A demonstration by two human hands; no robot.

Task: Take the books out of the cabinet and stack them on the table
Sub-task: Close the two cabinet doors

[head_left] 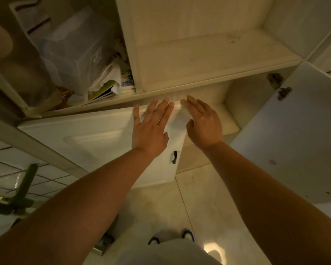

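Observation:
A white cabinet stands in front of me. Its lower left door (pixel 88 142) with a dark handle (pixel 174 157) hangs partly ajar, and the lower right door (pixel 294 142) is swung wide. My left hand (pixel 151 127) lies flat on the left door's upper corner, fingers spread. My right hand (pixel 203 123) hovers beside it at the lower compartment's mouth, fingers apart, holding nothing. What the lower compartment (pixel 227 115) holds is hidden from here. Thin booklets and papers (pixel 103 90) lie in the upper left compartment.
The upper middle shelf (pixel 208 60) shows only a bare board. A clear plastic bin (pixel 73 50) and crumpled bags fill the upper left compartment. A green frame (pixel 25 188) stands on the tiled floor at left. My feet (pixel 170 238) are on the pale floor below.

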